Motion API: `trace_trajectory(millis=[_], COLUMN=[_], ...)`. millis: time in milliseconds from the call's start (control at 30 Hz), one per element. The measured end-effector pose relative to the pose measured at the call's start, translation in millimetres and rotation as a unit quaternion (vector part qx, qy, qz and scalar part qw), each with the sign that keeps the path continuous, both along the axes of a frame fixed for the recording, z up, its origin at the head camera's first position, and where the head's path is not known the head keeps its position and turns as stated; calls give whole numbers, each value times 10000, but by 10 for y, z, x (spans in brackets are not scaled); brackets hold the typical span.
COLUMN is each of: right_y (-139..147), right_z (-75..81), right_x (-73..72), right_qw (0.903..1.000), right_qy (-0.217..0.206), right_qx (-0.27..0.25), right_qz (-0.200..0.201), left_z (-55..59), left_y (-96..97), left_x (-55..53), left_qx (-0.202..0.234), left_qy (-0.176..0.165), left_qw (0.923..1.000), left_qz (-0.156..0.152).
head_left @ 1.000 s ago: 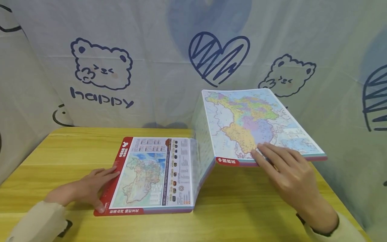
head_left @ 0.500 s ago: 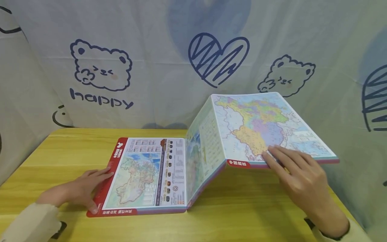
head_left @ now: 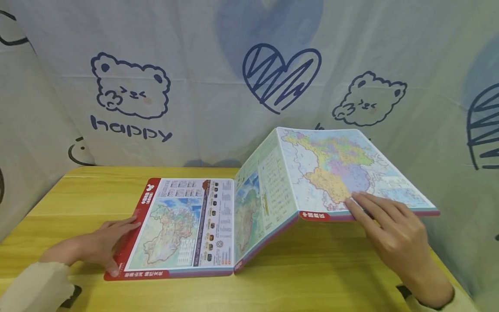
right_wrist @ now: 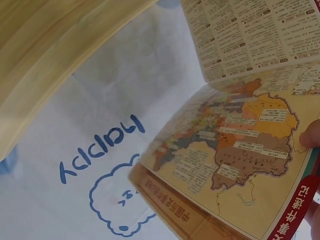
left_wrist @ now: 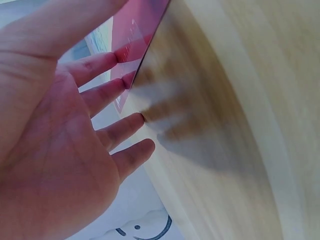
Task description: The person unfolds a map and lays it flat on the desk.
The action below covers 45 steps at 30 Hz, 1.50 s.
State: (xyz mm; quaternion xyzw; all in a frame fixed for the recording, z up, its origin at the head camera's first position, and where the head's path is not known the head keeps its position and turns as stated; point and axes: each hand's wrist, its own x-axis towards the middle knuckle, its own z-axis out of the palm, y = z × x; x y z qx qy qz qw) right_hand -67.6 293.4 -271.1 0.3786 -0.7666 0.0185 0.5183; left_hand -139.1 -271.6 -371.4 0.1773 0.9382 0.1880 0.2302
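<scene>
A folding map board (head_left: 183, 225) lies partly spread on the yellow wooden table (head_left: 323, 268). Its left panel is flat, the middle panel (head_left: 261, 199) slopes upward, and the right panel (head_left: 335, 169) is held raised. My left hand (head_left: 105, 245) rests with straight fingers on the left panel's red border (left_wrist: 135, 45). My right hand (head_left: 383, 221) holds the right panel's near edge, fingers on top. In the right wrist view a fingertip (right_wrist: 311, 135) touches that panel's printed underside (right_wrist: 235, 145).
A pale cloth backdrop (head_left: 195, 86) with bears, hearts and the word "happy" hangs right behind the table and along both sides. The raised right panel reaches past the table's right edge. Bare tabletop (head_left: 78, 190) shows left of the map and in front.
The map has spread wider: my right hand moved right and lower with the right panel, the middle panel tilted flatter, and my left hand slid left with the left panel.
</scene>
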Motion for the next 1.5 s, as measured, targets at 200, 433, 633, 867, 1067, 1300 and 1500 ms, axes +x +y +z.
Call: trace_trajectory(millis=[200, 433, 633, 867, 1067, 1300, 1500], right_y=[88, 288, 425, 519, 585, 656, 746], right_z=[-17, -96, -149, -226, -295, -396, -467], right_x=[5, 20, 7, -15, -42, -50, -56], right_qw=[9998, 9999, 9993, 9980, 9982, 9985, 9978], right_qy=[135, -112, -360, -625, -584, -493, -618], right_qx=[-102, 3, 42, 84, 138, 201, 216], right_qz=[122, -84, -128, -63, -1, 107, 140], left_z=[23, 41, 33, 17, 13, 48, 46], left_y=[25, 38, -13, -80, -112, -106, -77], left_x=[11, 9, -14, -39, -47, -23, -8], left_qx=[-58, -94, -105, -124, -190, -201, -163], left_qy=[-26, -176, -178, -210, -240, -285, -346], left_qw=[10000, 9997, 9997, 9996, 9994, 9993, 9991], left_qz=[54, 159, 156, 153, 153, 126, 176])
